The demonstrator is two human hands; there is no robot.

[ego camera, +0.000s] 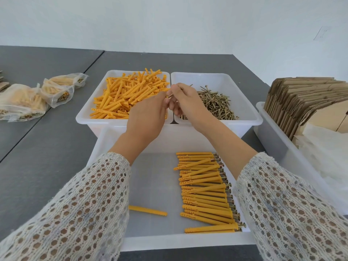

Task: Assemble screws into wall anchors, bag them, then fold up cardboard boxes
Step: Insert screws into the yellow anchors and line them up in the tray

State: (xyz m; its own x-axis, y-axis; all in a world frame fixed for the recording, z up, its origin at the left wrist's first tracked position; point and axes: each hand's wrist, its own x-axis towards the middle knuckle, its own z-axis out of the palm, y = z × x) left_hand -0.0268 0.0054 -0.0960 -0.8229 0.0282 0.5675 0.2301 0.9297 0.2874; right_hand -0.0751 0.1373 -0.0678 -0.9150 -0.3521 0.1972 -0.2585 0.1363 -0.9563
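My right hand (pixel 185 102) pinches a brass screw (pixel 174 93) above the gap between the two far bins. My left hand (pixel 148 114) is curled just left of it, its fingertips meeting the screw's tip; an orange anchor shows faintly at its fingers but is mostly hidden. The left bin (pixel 84 117) holds a heap of loose orange wall anchors (pixel 128 95). The right bin (pixel 250 112) holds loose screws (pixel 216 105). In the near bin (pixel 169 242) lies a row of assembled anchors with screws (pixel 205 191) and one loose anchor (pixel 147 210).
Several filled clear bags (pixel 37 97) lie on the grey table (pixel 47 157) at the left. A bin at the right (pixel 273 140) holds flat cardboard boxes (pixel 301 102) standing on edge and clear plastic bags (pixel 323 157). A white wall stands behind.
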